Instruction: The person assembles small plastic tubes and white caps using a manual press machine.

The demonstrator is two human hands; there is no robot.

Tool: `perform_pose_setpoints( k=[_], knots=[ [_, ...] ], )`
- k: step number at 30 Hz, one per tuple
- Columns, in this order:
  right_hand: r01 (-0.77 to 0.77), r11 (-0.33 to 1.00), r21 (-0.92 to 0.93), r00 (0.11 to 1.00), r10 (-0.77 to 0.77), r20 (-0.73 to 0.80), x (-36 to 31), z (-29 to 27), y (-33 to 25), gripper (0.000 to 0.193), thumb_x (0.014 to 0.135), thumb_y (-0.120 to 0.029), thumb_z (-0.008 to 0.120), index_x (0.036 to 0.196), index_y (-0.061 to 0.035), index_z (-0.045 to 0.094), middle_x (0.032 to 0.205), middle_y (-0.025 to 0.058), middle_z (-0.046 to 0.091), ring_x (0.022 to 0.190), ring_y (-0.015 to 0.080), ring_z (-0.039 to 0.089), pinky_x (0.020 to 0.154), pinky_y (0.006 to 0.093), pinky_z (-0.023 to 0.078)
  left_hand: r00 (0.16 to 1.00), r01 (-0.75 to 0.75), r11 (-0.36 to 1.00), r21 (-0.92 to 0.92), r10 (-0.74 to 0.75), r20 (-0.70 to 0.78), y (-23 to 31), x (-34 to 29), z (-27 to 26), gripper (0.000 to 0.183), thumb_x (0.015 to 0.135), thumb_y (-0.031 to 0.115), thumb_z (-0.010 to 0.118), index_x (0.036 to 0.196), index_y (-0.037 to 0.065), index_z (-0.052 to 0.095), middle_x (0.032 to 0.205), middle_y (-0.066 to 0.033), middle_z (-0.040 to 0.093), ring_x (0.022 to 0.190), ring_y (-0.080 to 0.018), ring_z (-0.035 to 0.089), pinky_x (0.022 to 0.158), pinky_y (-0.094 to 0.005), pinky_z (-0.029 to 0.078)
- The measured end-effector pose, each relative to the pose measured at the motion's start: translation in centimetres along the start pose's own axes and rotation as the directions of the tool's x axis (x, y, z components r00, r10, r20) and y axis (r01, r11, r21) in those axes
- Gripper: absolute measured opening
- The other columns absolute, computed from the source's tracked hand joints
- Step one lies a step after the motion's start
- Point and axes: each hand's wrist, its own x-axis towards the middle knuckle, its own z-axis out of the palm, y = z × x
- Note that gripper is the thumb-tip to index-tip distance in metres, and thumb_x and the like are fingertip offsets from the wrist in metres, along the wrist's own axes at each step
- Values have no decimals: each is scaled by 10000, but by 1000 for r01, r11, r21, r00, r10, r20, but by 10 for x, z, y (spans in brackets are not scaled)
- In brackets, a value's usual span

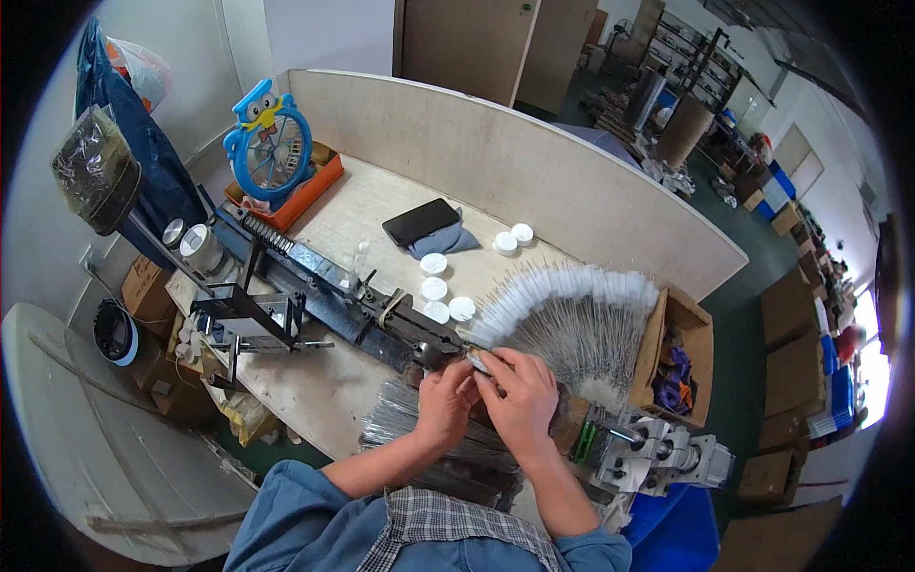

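My left hand (445,408) and my right hand (520,398) meet at the near end of a long dark metal bench fixture (386,310). The fingers of both hands are closed in a pinch. A small pale piece (478,363) shows at my right fingertips; its kind is too small to tell. What my left fingers pinch is hidden. Just right of the hands fans out a large bundle of thin wire rods with white ends (572,315). More thin metal rods (389,419) lie under and beside my left forearm.
Round white containers (434,289) and a black phone (419,222) on a grey cloth lie beyond the fixture. A blue cartoon-shaped fan (272,153) stands in an orange tray. At right are a wooden box (705,357) and a metal motor unit (658,458). A low partition (515,148) borders the table.
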Motion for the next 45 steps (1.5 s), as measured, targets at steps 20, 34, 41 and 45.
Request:
perform_pose_setpoints(
  k=[20, 34, 41, 45],
  knots=[
    [-17, 998, 52, 999, 15, 38, 2, -7, 3, 262, 706, -145, 747, 965, -112, 723, 980, 18, 661, 923, 212, 614, 799, 338, 457, 1000, 17, 1000, 3, -17, 1, 6, -2, 9, 130, 874, 63, 605, 987, 1, 595, 966, -53, 616, 862, -128, 615, 767, -274, 518],
    [6, 998, 63, 999, -9, 42, 7, -15, 2, 260, 695, -181, 768, 935, -95, 723, 968, 35, 662, 898, 214, 614, 780, 338, 447, 1000, 4, 1000, 20, -5, 11, 1, 3, 3, 156, 918, 140, 559, 998, 12, 597, 986, -75, 636, 901, -168, 627, 792, -305, 515],
    [27, 991, -131, 986, -5, 168, 0, -33, 9, 220, 695, -180, 755, 892, -96, 709, 872, 19, 650, 866, 204, 588, 791, 364, 417, 997, 67, 992, -107, -62, 41, 11, -5, 8, 418, 979, 389, 445, 1098, 0, 539, 1051, -134, 614, 970, -243, 612, 893, -368, 496],
    [53, 993, -107, 984, -34, 173, -5, -37, 7, 154, 707, -143, 732, 846, -90, 694, 823, 22, 643, 857, 207, 578, 794, 371, 409, 994, 93, 995, -42, -90, 61, 16, -12, 12, 549, 981, 500, 379, 1142, -10, 504, 1107, -151, 583, 1014, -247, 589, 935, -377, 475]
  ],
)
